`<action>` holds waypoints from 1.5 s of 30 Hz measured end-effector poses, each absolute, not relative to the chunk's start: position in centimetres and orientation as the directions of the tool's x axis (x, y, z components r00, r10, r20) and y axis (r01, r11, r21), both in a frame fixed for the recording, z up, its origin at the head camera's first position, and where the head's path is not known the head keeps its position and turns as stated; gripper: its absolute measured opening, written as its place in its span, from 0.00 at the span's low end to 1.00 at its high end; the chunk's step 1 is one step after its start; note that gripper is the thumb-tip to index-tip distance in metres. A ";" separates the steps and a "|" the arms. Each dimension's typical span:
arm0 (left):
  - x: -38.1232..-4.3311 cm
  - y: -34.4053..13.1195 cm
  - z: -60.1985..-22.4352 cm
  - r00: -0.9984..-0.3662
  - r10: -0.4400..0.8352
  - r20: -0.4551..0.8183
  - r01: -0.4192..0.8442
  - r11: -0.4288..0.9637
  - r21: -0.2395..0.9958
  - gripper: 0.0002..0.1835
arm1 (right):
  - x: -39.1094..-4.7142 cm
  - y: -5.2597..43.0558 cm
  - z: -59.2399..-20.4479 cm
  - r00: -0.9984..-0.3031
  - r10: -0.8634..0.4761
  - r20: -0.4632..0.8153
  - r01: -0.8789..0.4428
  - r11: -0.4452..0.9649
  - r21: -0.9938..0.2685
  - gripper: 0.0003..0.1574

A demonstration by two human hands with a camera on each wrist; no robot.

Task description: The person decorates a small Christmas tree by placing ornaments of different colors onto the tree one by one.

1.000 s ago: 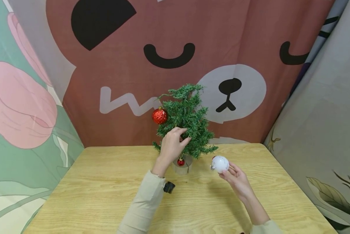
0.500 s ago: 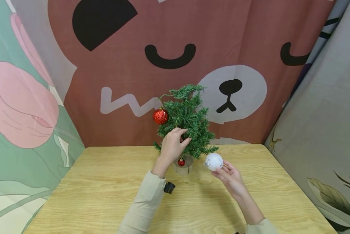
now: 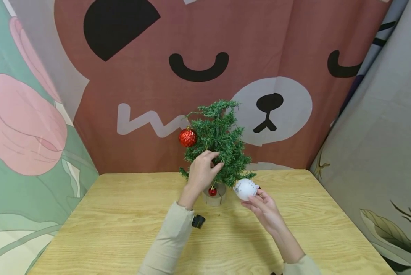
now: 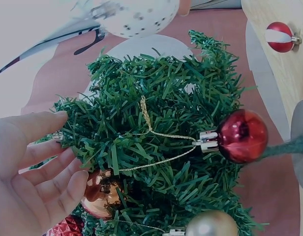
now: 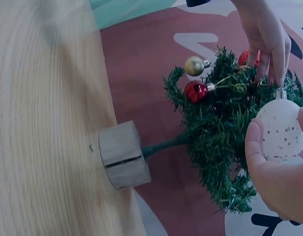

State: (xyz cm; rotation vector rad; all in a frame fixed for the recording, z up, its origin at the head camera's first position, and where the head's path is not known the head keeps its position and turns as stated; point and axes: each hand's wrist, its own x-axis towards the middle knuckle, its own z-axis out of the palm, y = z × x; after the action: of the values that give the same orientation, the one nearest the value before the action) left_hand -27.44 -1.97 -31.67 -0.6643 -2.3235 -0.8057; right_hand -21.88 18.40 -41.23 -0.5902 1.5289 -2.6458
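Observation:
A small green artificial Christmas tree (image 3: 222,133) stands on a pale wooden table (image 3: 105,229). My left hand (image 3: 202,170) is among its front branches, thumb and fingers relaxed and apart, fingertips at the greenery. In the left wrist view a shiny red bauble (image 4: 242,136) hangs by a gold cord, with a copper bauble (image 4: 100,196) beside the fingers and a pale gold bauble (image 4: 210,224) at the bottom. My right hand (image 3: 265,212) grips a white bauble (image 3: 245,189) with silver dots, close to the tree's lower right branches; its silver cap (image 5: 280,92) points at the left hand's fingertips.
A large red glittery bauble (image 3: 187,136) hangs on the tree's upper left. The tree's round wooden base (image 5: 124,155) stands near the table's far edge. A red-and-white bauble (image 4: 280,37) lies on the table. Printed curtains (image 3: 140,76) rise behind and at both sides.
My right hand has moved left with the white bauble, bringing it up to the tree's lower right branches. The left hand has stayed in place among the branches.

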 end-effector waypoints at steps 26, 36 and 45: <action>-27.3 -2.1 -31.7 -0.697 0.246 0.674 0.616 0.687 0.386 0.17 | -21.8 15.9 -39.4 -0.921 -0.298 0.249 -0.012 -0.619 -0.785 0.11; -27.0 -2.2 -31.8 -0.608 0.151 0.780 0.649 0.660 0.378 0.10 | -22.3 15.8 -39.0 -0.909 -0.307 0.282 -0.024 -0.637 -0.770 0.12; -26.5 -2.5 -31.3 -0.626 0.267 0.733 0.736 0.512 0.442 0.05 | -22.4 15.5 -38.4 -0.922 -0.290 0.258 -0.026 -0.619 -0.785 0.08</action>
State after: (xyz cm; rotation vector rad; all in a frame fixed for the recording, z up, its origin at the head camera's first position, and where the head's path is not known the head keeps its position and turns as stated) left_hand -26.49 -2.53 -31.26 -0.8155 -2.1588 -1.0230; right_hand -22.44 15.54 -38.36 -0.5498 1.2897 -2.6427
